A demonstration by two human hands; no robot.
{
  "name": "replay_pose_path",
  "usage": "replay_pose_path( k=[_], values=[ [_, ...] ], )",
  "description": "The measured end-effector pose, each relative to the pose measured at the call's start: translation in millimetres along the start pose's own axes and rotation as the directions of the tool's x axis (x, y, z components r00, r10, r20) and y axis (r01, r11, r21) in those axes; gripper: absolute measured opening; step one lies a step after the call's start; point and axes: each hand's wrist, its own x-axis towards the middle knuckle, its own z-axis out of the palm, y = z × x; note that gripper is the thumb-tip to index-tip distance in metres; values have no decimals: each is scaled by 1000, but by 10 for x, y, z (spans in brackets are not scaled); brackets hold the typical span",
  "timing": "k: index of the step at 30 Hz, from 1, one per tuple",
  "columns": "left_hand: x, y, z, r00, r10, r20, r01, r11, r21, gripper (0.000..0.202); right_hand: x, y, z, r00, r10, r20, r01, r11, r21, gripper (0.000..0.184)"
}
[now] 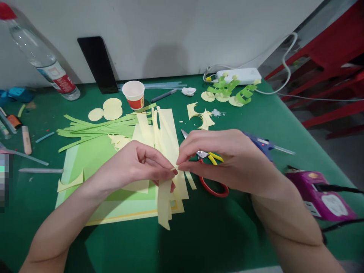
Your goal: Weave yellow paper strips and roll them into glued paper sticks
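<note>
Over the middle of the green table, both hands meet fingertip to fingertip. On the left hand, thumb and forefinger are pressed together, with a pale yellow strip hanging below them; its upper part is lost behind the fingers. The right hand is nearly closed too, thumb and forefinger pinching a tiny pale bit of paper where the two hands touch. Whether that bit belongs to the strip cannot be told, and the right hand's remaining fingers are hidden behind its forefinger.

Beneath the left hand and forearm, the stack of green sheets is partly covered, as are the loose yellow sheets on top. The right hand hides the middle of the red-handled scissors; of the yellow-handled tool just beside them, only part shows, so its kind is unclear. Behind the right wrist, the blue glue gun is mostly blocked. At the frame's edges, the bottle loses a sliver of its cap, the red chair is cut off, and a pixelated patch obscures something at far left.
</note>
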Motion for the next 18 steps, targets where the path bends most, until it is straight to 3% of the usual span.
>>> replay_pose_path(
  k=[4, 12, 18],
  values=[
    [24, 8, 2, 999, -32, 7, 32, 999, 11, 9, -8, 6, 2, 998, 52, 29, -53, 998, 28, 9],
    [40, -7, -12, 982, -45, 185, 58, 996, -63, 16, 8, 54, -46, 988, 111, 105, -119, 991, 69, 10],
    [56, -43, -7, 993, -10, 115, 24, 993, -118, 10, 10, 58, -36, 994, 75, 75, -82, 992, 96, 7]
  ],
)
